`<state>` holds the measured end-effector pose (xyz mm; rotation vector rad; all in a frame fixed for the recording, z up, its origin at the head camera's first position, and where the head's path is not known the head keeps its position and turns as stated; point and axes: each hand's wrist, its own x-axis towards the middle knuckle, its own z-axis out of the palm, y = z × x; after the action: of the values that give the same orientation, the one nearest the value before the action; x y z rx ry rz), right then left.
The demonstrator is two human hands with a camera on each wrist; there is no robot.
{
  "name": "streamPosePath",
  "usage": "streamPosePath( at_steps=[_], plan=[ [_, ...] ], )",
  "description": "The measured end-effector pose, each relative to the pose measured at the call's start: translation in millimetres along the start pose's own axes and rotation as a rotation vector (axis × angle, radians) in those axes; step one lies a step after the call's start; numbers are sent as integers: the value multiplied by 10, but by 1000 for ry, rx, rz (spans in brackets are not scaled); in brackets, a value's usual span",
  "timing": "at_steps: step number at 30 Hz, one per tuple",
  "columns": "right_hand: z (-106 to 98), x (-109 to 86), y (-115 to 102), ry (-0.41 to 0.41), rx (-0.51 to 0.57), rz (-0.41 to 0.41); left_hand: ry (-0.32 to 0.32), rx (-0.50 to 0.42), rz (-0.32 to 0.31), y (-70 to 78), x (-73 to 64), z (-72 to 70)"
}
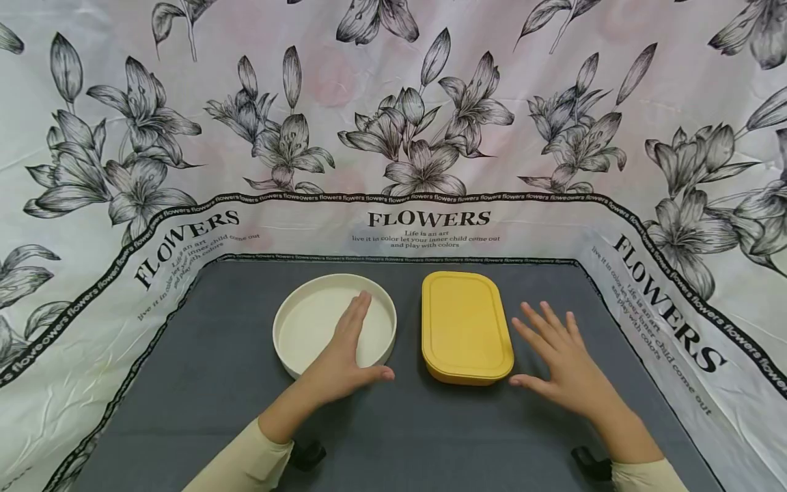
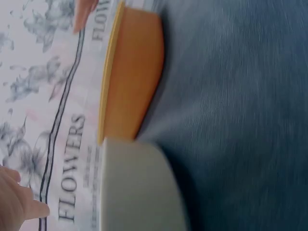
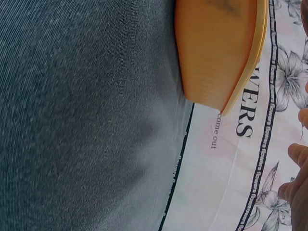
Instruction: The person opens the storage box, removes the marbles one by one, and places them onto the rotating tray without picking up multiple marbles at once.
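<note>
A round, shallow cream dish [image 1: 313, 321] with a low upright wall sits on the grey cloth at centre left. Over its right front part hovers my left hand [image 1: 341, 359], fingers straight and thumb spread toward the right, holding nothing. Beside the dish lies a yellow rectangular lidded box [image 1: 467, 324] with rounded corners, its lid on. My right hand [image 1: 562, 369] is just right of the box, fingers spread and thumb tip close to its front right corner. In the left wrist view the side of the box [image 2: 132, 72] stands beyond the pale dish wall [image 2: 137, 187].
A grey cloth [image 1: 393, 437] covers the table. White floral fabric [image 1: 424, 232] with printed lettering borders it at the back and both sides. Dark wrist-camera mounts [image 1: 307, 454] show under both wrists, by the cream sleeves [image 1: 246, 458].
</note>
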<state>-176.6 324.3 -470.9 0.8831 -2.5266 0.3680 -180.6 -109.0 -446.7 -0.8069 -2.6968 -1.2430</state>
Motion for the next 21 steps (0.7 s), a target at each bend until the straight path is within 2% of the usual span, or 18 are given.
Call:
streamPosePath(
  at_steps=[6,12,16,21],
  plan=[
    [34,22,-40,-12,-2,-11,-61,-77,-22,158,51,197],
    [13,50,-42,5,-28,-16,-134,-115,-40,276,148,370],
    [-1,66,-63,-12,-21,-22,-140,-151,-76,294,172,528],
    [4,106,-91,-39,-15,-30,-119,-211,-121,277,197,726]
  ],
)
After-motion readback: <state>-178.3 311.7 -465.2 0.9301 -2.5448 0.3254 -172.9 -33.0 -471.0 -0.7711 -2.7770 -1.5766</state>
